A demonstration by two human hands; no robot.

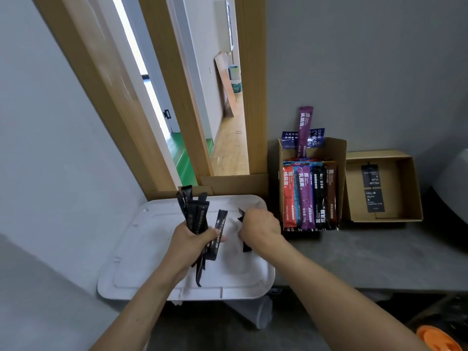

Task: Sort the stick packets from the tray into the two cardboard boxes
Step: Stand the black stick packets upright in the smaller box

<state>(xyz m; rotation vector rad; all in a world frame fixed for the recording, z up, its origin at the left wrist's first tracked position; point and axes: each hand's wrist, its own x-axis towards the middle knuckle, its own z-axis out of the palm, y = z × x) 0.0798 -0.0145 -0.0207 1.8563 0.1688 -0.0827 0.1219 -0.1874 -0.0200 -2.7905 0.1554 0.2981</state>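
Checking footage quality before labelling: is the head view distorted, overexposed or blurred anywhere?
Head view: wide-angle distortion slants the brown wooden door frame; the white strip of light behind it is blown out; print on the black stick packets in the left hand is soft.

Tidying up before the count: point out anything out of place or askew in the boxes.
One purple packet stands on end at the back of the fuller cardboard box, poking well above its rim, while the other packets there lie flat in a row. Nothing else stands out.
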